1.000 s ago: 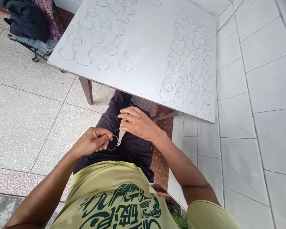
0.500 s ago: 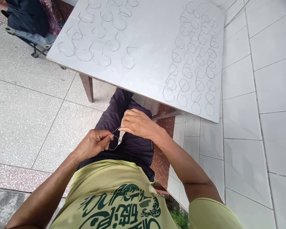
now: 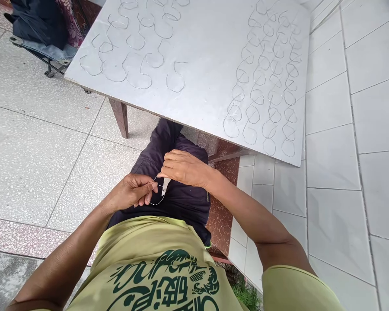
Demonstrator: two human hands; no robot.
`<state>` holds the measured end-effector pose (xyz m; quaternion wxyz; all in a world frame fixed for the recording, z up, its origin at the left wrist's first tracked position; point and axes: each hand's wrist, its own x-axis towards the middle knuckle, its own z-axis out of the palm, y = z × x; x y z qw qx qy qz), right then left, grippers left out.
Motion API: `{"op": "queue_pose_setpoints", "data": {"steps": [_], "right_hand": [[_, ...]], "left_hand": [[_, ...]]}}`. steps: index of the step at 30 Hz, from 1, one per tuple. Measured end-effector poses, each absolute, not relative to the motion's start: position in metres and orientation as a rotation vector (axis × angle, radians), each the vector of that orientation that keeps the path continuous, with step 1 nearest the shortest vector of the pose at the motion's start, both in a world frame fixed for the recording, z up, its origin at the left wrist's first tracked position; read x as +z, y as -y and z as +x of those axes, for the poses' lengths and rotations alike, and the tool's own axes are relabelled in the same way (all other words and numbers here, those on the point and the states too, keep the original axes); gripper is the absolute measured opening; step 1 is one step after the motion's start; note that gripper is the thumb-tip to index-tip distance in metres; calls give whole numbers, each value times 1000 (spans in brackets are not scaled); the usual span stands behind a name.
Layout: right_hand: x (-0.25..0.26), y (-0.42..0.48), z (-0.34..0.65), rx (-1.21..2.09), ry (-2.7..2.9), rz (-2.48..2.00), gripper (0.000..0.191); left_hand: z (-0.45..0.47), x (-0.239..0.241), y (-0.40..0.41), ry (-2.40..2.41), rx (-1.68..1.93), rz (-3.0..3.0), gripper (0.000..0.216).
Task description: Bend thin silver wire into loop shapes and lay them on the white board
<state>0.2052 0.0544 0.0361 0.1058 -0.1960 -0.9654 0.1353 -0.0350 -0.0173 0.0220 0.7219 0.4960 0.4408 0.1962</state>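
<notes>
My left hand [image 3: 134, 191] pinches one end of a thin wire loop [image 3: 157, 201] over my lap. My right hand [image 3: 183, 167] is closed on a small pale tool [image 3: 165, 186] whose tip meets the wire's other end. Both hands are close together above my dark trousers [image 3: 181, 201]. In front of me stands a white board table [image 3: 201, 60]. Several small bent wire loops [image 3: 266, 86] lie in rows on its right side. Larger bent wire shapes [image 3: 136, 47] lie on its left side.
A wooden table leg [image 3: 119, 117] stands ahead left of my knees. A folding chair with dark clothes [image 3: 42, 30] is at the far left. White tiled wall or ledge [image 3: 343, 151] runs along the right; speckled floor tiles [image 3: 42, 151] spread to the left.
My hands have drawn slightly closer together, and the wire loop looks a little smaller. The camera view has shifted slightly, so the table sits a bit further right.
</notes>
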Motion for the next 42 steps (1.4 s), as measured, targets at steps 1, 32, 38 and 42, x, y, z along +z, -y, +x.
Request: {"op": "queue_pose_setpoints", "data": {"steps": [1, 32, 38, 42], "right_hand": [[35, -56, 205, 402, 2845, -568, 51], [6, -39, 233, 1576, 1859, -1213, 36], [-18, -20, 197, 2012, 1140, -854, 44], [-18, -22, 189, 2045, 1121, -817, 43]], "left_hand": [[-35, 21, 17, -968, 421, 1065, 36], [-36, 13, 21, -989, 471, 904, 39], [-31, 16, 18, -900, 434, 925, 38], [-30, 20, 20, -883, 380, 987, 39]]}}
